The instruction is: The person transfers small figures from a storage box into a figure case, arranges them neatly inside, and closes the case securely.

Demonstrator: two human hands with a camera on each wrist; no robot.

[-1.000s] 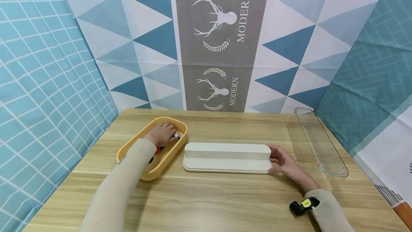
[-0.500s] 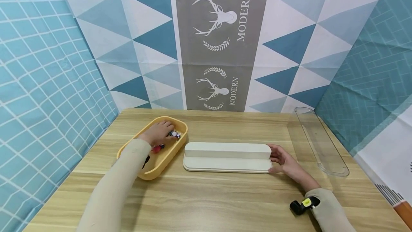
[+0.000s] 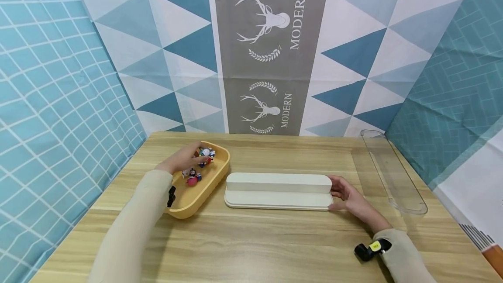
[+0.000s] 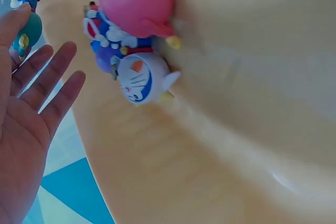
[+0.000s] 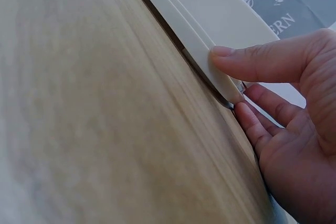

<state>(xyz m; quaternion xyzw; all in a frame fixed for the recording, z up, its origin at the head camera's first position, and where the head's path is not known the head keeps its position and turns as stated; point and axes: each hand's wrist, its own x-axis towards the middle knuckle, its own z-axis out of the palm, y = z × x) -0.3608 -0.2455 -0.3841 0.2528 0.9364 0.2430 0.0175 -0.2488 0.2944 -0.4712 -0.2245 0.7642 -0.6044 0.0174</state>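
My left hand [image 3: 182,157] is over the yellow bin [image 3: 201,199], at its far left side. Between its thumb and index finger it pinches a small cartoon figurine [image 4: 30,27] with a blue head and teal body; the other fingers are spread. Inside the bin lie more figurines: a round pink one [image 4: 137,4] and a white-faced one [image 4: 140,78] with whiskers, bunched together. My right hand [image 3: 349,198] holds the right end of a cream two-step display stand [image 3: 279,198]. Its thumb [image 5: 257,64] lies on the lower step's edge, and the fingertips touch the end of the base.
A clear plastic cover [image 3: 393,174] lies on the right of the wooden table [image 3: 259,243]. Patterned cloth hangs behind the table and along both sides. A small black camera [image 3: 369,250] is strapped to the right wrist.
My left hand has drawn left and up out of the bin's middle, with a figurine now pinched in it, uncovering more figurines. The right hand and the stand stay put.
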